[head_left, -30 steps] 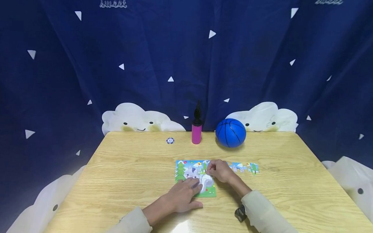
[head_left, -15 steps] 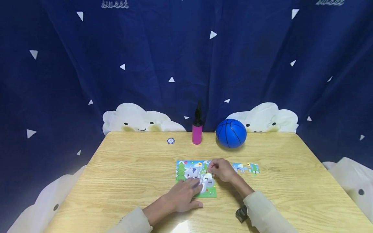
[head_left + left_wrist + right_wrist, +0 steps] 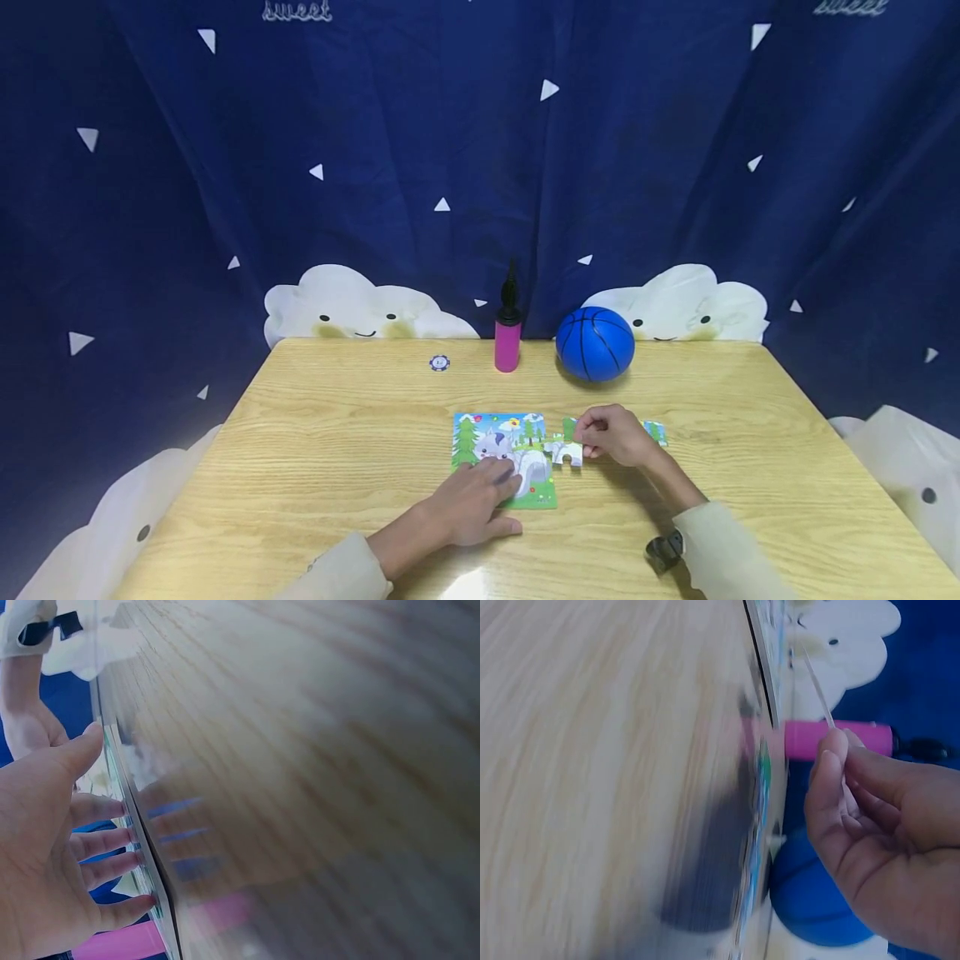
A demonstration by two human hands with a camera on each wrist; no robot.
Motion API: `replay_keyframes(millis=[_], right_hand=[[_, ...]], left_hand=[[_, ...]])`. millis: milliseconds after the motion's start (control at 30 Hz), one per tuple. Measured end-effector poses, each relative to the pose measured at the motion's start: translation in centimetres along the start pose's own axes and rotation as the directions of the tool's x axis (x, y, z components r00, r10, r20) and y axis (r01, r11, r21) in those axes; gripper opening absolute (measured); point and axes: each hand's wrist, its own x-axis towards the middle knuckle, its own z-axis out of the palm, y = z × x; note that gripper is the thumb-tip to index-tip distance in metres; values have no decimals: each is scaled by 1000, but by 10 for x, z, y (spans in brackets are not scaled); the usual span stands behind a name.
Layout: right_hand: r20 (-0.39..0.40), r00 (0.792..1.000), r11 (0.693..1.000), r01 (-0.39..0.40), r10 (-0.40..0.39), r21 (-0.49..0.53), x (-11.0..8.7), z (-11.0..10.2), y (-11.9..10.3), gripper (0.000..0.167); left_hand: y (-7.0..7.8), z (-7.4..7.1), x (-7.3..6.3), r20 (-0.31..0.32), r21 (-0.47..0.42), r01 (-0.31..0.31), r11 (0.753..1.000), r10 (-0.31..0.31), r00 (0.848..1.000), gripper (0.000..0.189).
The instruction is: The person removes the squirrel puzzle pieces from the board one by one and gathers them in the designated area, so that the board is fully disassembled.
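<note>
A jigsaw puzzle with a squirrel picture [image 3: 465,435] lies flat on the table. My left hand [image 3: 472,504] rests on its lower left part with fingers extended; the left wrist view shows the fingers [image 3: 105,841] nearly straight against the board. Just off the puzzle's right edge, my right hand [image 3: 618,435] pinches a pale jigsaw piece [image 3: 566,452] between thumb and fingertips. Edge-on in the right wrist view, that thin piece is raised above the table. Loose jigsaw pieces [image 3: 655,432] lie in a row right of the puzzle, partly hidden by my right hand.
A pink hand pump [image 3: 507,344] with a black top stands behind the puzzle. To its right sits a blue ball [image 3: 595,343], and a poker chip [image 3: 439,362] lies to its left. A blue curtain [image 3: 375,167] hangs behind the wooden table [image 3: 337,417].
My right hand has lifted the jigsaw piece from the puzzle's right side and moved right with it, past the board's edge. My left hand has stayed in place.
</note>
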Motion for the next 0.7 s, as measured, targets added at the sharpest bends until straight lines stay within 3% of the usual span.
replay_keyframes(millis=[367, 700], right_hand=[[72, 997, 999, -38, 36, 21, -28, -39, 14, 13], [48, 997, 996, -55, 58, -67, -51, -57, 31, 10]], left_hand=[[1, 0, -1, 0, -14, 4, 1000, -4, 1000, 65], [1, 0, 0, 2, -7, -2, 1000, 2, 1000, 65]])
